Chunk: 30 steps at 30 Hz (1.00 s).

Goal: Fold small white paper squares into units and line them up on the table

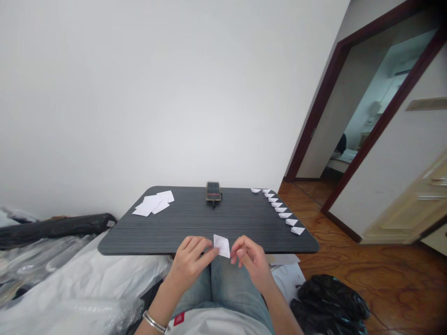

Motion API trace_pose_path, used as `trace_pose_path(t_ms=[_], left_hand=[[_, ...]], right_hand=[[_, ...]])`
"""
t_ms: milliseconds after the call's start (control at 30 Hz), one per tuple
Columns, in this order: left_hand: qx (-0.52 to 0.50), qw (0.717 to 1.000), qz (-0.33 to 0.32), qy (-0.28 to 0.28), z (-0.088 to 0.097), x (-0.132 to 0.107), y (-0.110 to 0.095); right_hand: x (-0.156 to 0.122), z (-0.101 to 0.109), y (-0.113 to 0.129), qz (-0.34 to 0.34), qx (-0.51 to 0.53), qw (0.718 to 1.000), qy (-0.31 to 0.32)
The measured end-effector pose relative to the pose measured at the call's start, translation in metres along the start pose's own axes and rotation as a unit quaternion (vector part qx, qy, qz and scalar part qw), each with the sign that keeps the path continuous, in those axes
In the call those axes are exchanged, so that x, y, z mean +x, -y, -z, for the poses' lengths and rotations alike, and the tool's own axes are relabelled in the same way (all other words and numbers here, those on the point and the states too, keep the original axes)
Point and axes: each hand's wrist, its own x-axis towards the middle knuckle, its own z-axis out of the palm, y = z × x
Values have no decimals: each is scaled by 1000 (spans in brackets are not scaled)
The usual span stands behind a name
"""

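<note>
Dark grey table (181,223) with loose paper squares (152,204) at left, folded triangles (279,209) lined up at right; my left hand (188,260) and right hand (249,260) pinch white paper (221,245).

The paper (221,245) in the lower middle is white, the table (195,228) dark grey with fine streaks, the jeans (223,284) pale blue, the bag (328,302) at lower right glossy black, the floor (370,270) reddish brown with swirling grain.

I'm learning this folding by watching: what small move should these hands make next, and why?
Probably fold the white paper square, pinched between the left hand and right hand, corner to corner, since the folded paper pieces lined up on the dark table look triangular.
</note>
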Motion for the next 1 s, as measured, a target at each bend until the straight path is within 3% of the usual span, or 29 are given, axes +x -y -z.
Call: trace_pose_path(t_ms=[133, 300, 433, 533, 667, 833, 1000], left_hand=[[48, 998, -21, -18, -5, 3, -5], [52, 998, -15, 21, -15, 0, -9], [4, 999, 4, 48, -27, -8, -9], [-95, 991, 91, 14, -33, -9, -11], [-229, 924, 306, -18, -35, -2, -12], [-335, 867, 367, 44, -44, 5, -8], [-396, 797, 456, 21, -57, 2, -5]], right_hand=[[2, -8, -1, -84, 20, 996, 10], [5, -12, -9, -137, 1, 990, 15], [7, -7, -16, -113, -163, 980, -31], [7, -3, -17, -67, -330, 939, -71], [6, -1, -18, -32, -453, 888, -78], [6, -4, -21, -29, -440, 895, -66], [10, -3, -22, -42, -399, 912, -88]])
